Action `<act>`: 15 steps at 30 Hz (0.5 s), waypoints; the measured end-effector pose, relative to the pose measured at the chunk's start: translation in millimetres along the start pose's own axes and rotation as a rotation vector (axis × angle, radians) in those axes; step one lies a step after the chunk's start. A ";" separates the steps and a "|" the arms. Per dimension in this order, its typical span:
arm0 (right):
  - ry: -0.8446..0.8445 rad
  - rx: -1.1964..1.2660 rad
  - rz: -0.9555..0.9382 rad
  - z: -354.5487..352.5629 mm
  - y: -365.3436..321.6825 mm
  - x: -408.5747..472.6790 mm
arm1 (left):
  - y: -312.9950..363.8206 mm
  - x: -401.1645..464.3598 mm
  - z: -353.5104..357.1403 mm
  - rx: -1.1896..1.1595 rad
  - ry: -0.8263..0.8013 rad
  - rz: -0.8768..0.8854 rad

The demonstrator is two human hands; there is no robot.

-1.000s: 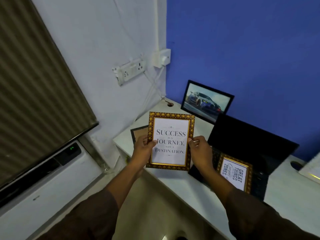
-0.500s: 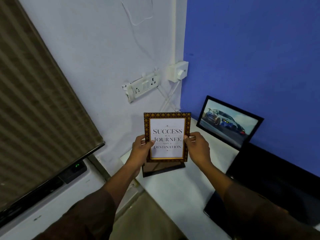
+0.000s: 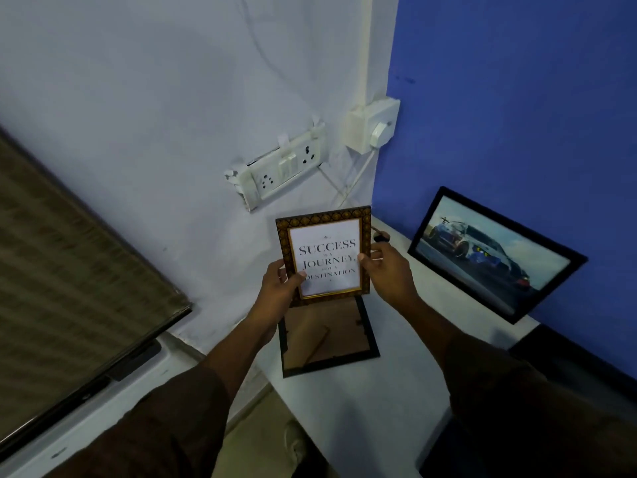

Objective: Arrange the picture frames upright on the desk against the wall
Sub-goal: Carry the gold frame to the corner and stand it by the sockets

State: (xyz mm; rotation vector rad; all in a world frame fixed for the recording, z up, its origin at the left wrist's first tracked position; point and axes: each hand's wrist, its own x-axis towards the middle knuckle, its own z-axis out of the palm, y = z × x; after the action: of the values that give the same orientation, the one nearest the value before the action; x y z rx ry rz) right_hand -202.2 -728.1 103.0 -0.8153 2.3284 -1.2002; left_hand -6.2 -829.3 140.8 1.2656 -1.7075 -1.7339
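I hold a gold-patterned frame (image 3: 324, 250) reading "Success is a journey, not a destination" upright above the white desk (image 3: 362, 401), near the corner of the white and blue walls. My left hand (image 3: 279, 288) grips its lower left edge and my right hand (image 3: 389, 270) its right edge. Just below it a black frame (image 3: 327, 343) lies face down on the desk, its brown backing and stand showing. A black-framed car picture (image 3: 493, 251) stands leaning against the blue wall on the right.
A white socket strip (image 3: 282, 167) and a switch box (image 3: 374, 125) with cables sit on the white wall above the desk corner. A dark laptop (image 3: 565, 360) is at the right edge. A window blind (image 3: 69, 270) and a white appliance are on the left.
My hands have carried the gold frame away from the laptop toward the wall corner, and my view has swung left. The second gold frame on the laptop is out of view now.
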 end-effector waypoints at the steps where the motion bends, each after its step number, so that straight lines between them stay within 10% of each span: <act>1: -0.011 0.011 0.007 4.4 2.2 10.0 | -1.1 10.8 -0.1 -0.006 0.000 -0.015; 15: -0.203 0.082 0.088 62.3 42.8 106.7 | -46.0 112.8 9.9 -0.054 -0.010 -0.179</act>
State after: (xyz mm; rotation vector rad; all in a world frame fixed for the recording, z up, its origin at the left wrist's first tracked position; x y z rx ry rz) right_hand -259.8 -815.4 24.5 -0.7603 2.1150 -1.1135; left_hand -57.9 -905.4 60.3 1.4254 -1.5833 -1.8755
